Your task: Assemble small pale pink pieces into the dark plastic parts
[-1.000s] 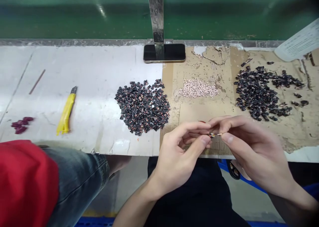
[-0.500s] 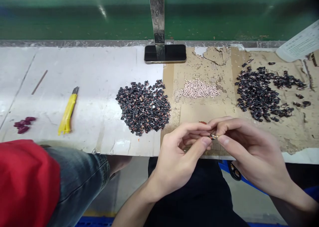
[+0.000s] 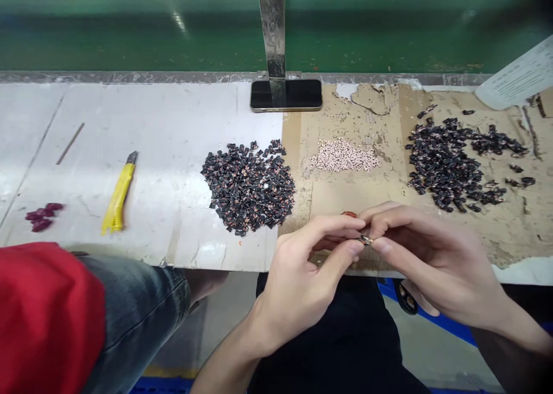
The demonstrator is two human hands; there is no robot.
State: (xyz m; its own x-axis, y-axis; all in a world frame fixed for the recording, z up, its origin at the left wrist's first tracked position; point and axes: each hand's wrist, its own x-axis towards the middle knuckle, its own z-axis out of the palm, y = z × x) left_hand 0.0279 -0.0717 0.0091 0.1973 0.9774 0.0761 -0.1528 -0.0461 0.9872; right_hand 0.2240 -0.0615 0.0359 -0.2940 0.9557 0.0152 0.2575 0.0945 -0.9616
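My left hand [image 3: 311, 267] and my right hand [image 3: 427, 256] meet at the table's near edge, fingertips pinched together on one small black part [image 3: 366, 239] with a copper tip. A heap of such black parts [image 3: 248, 186] lies just beyond my left hand on the white table [image 3: 173, 135]. A small pile of pale pink metal pieces [image 3: 343, 155] lies on the worn brown cardboard [image 3: 389, 181] ahead. A second spread of black parts [image 3: 449, 160] sits to the right, beyond my right hand. Something small and red [image 3: 349, 214] shows just behind my left fingers.
A yellow utility knife [image 3: 116, 195] and a few dark red pieces [image 3: 41, 216] lie at the left. A phone [image 3: 286, 94] lies at the foot of a metal post [image 3: 272, 25]. Another person's leg in jeans [image 3: 129, 313] and red garment [image 3: 47, 319] fill the lower left.
My right fingertips have closed in toward the left ones, so the small part between them is more hidden. Both hands have stayed in place at the table edge.
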